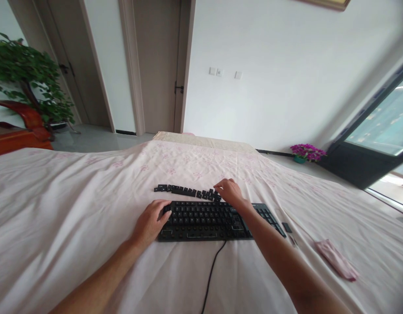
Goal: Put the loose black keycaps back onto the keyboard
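A black keyboard [201, 218] lies on the pale bedsheet, its cable running toward me. Its bottom row and a block right of the main letters lack keycaps. My left hand [154, 214] grips the keyboard's left end, thumb on top and fingers along the far corner. Behind the keyboard, loose black keycaps [183, 191] lie in an uneven row, a long one among them. My right hand [229, 191] reaches over the keyboard to the right end of this row. Its thumb and fingers pinch together at a small dark keycap, partly hidden by the fingertips.
Right of the keyboard lie a small dark block [287, 227], a thin metal tool [293, 240] and a folded pink cloth [337, 260]. The black cable [211, 272] crosses the wrinkled sheet [122, 183]. Beyond are doors, a white wall and potted plants.
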The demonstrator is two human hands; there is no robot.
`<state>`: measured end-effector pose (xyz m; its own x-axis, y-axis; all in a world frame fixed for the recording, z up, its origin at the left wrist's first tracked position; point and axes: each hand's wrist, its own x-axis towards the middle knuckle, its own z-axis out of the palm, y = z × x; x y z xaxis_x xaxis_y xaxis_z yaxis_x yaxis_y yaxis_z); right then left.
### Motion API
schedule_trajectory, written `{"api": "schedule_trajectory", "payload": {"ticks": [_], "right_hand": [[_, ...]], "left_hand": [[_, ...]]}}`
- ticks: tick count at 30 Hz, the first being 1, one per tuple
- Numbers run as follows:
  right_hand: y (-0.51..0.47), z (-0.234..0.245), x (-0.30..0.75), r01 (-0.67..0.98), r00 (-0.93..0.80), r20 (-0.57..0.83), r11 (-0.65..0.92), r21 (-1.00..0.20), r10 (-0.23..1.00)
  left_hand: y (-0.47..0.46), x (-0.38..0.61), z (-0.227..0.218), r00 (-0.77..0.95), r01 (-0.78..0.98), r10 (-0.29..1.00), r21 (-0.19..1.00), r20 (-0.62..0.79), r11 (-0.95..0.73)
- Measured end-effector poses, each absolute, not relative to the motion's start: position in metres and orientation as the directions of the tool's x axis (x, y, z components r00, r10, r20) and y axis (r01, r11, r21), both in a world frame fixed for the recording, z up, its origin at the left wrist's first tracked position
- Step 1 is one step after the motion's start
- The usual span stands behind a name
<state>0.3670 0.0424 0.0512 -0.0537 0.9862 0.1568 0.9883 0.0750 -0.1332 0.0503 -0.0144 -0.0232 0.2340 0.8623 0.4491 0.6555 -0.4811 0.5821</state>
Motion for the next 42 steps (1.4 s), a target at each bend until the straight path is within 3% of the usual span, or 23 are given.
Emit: {"api": "schedule_trajectory", "payload": {"ticks": [12, 32, 39, 42], "right_hand": [[0.079, 0.036, 0.351, 0.995, 0.027, 0.075, -0.02, -0.1, 0.997], [0.098, 0.027, 0.345, 0.988, -0.155, 0.078, 0.152, 0.032, 0.985], [0.073, 0.045, 0.355, 0.98, -0.181, 0.148, 0.19, -0.05, 0.972], [0.044, 0.051, 0.371, 0.951, -0.213, 0.245, 0.258, -0.17, 0.946]], "left_hand": [[-0.013, 0.05, -0.027, 0.239, 0.654, 0.862, 0.583, 0.446, -0.483], [-0.015, 0.051, -0.021, 0.232, 0.66, 0.879, 0.596, 0.417, -0.458], [-0.014, 0.05, -0.024, 0.241, 0.663, 0.875, 0.587, 0.42, -0.464], [-0.013, 0.049, -0.025, 0.243, 0.661, 0.871, 0.584, 0.428, -0.471]]}}
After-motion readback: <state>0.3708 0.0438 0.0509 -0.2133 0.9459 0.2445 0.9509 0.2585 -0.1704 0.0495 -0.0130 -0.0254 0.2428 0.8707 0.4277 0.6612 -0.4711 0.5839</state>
